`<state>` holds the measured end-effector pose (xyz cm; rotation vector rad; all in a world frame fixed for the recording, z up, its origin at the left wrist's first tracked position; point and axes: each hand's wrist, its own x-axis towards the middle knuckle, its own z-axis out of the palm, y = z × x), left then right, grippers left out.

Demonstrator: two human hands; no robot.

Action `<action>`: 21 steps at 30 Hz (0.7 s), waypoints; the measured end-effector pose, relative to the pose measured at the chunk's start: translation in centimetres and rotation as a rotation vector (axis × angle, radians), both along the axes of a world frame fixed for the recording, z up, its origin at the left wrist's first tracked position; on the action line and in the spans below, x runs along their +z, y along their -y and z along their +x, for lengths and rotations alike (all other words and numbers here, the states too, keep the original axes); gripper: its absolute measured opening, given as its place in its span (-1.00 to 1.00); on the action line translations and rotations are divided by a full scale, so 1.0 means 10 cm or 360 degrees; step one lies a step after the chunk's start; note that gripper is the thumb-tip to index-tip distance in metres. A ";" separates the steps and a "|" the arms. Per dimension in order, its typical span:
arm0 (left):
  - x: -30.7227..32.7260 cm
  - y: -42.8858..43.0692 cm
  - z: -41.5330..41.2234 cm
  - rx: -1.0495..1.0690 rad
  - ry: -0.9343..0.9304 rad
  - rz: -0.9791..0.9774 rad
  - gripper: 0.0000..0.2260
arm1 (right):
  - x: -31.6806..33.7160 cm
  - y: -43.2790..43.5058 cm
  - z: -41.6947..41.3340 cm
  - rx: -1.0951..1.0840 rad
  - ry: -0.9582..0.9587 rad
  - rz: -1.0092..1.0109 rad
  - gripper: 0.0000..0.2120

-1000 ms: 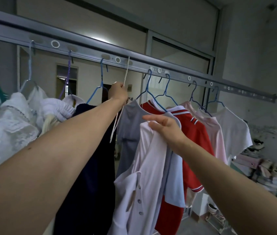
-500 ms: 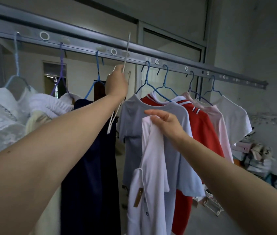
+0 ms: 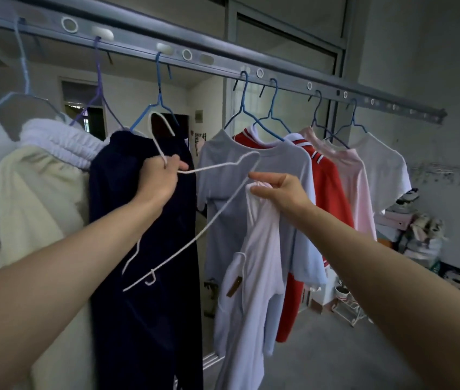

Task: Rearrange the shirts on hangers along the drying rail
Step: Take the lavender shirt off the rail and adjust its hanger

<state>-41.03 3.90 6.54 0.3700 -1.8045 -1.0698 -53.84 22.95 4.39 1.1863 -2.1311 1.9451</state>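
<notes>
Head cam: white hanger [image 3: 195,240] off the drying rail [image 3: 223,63], tilted well below it.
Left hand [image 3: 161,178] grips the hanger's neck; right hand [image 3: 282,190] pinches the white shirt [image 3: 254,249] by its collar, which dangles under the rail, hangerless.

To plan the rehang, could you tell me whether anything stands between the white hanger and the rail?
Nothing visible does. The left hand holds the white hanger below a bare stretch of rail between the navy garment's hanger and the grey shirt's hanger; the right hand holds the white shirt lower down.
</notes>
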 end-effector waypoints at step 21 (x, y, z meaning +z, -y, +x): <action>-0.50 0.29 0.33 -0.0498 0.0386 0.0096 -0.67 | -0.60 -0.48 0.06 -0.0338 0.0119 0.0108 -0.55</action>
